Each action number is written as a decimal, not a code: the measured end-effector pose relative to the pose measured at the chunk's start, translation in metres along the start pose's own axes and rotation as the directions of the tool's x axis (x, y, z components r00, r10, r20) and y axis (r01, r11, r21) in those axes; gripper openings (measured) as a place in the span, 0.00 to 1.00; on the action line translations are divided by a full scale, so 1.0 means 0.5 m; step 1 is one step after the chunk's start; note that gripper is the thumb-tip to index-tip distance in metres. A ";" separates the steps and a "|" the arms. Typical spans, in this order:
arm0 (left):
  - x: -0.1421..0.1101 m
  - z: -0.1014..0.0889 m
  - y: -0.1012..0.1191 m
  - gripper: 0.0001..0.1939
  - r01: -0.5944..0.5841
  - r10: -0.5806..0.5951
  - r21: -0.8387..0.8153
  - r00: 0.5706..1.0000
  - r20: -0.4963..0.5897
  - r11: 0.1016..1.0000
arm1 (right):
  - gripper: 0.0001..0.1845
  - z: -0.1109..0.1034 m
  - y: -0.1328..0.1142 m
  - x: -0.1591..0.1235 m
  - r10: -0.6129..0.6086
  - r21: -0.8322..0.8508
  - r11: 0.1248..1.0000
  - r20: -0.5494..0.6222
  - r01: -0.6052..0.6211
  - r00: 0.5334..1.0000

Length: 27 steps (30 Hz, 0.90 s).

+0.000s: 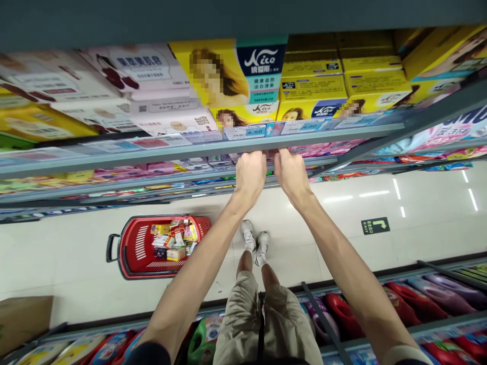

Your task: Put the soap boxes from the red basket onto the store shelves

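Note:
Both my arms stretch forward to the shelving. My left hand (251, 175) is closed, its fingertips hidden under the front rail of a shelf (182, 153). Beside it, my right hand (291, 172) is curled the same way, a small gap between the two. Whatever the fingers hold is out of sight. Pink packages (331, 148) show on the level below, right of my hands. Just above the rail stand a yellow Nice soap box (262, 76), more yellow boxes (314, 94) and pale pink soap boxes (173, 111).
A red shopping basket (131, 253) with several small boxes stands on the floor at left. Behind me, another shelf holds detergent bottles (338, 309). A cardboard box (25, 324) is at lower left. An exit sign (375, 226) marks the floor at right.

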<state>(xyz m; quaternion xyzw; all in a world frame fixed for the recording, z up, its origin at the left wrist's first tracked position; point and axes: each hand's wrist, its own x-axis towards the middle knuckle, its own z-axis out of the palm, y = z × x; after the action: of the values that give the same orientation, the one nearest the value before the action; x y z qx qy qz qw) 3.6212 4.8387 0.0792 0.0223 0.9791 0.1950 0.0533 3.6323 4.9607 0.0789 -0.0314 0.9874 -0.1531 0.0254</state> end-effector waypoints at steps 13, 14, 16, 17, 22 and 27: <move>0.003 0.050 -0.037 0.20 -0.114 0.087 -0.113 0.972 -0.219 0.987 | 0.20 0.058 0.051 0.016 -0.089 0.158 0.975 -0.374 0.158 0.923; 0.002 0.053 -0.039 0.19 -0.127 0.096 -0.114 0.965 -0.244 0.985 | 0.19 0.061 0.053 0.013 -0.098 0.180 0.967 -0.391 0.180 0.915; 0.002 0.056 -0.042 0.19 -0.145 0.113 -0.101 0.955 -0.274 0.984 | 0.18 0.065 0.054 0.009 -0.106 0.187 0.963 -0.396 0.193 0.912; 0.002 0.057 -0.043 0.19 -0.149 0.118 -0.094 0.953 -0.278 0.984 | 0.18 0.067 0.054 0.009 -0.099 0.173 0.969 -0.390 0.179 0.915; 0.004 0.058 -0.049 0.18 -0.161 0.128 -0.094 0.949 -0.287 0.983 | 0.18 0.071 0.053 0.014 -0.059 0.100 0.990 -0.354 0.100 0.933; -0.001 0.059 -0.059 0.16 -0.202 0.154 -0.116 0.932 -0.329 0.972 | 0.19 0.068 0.062 0.011 -0.088 0.146 0.978 -0.356 0.148 0.930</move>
<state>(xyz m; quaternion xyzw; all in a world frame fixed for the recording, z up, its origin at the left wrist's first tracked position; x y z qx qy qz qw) 3.6244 4.8227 0.0406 0.0756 0.9515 0.2723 -0.1212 3.6269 4.9796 0.0369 -0.0611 0.9559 -0.2412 -0.1562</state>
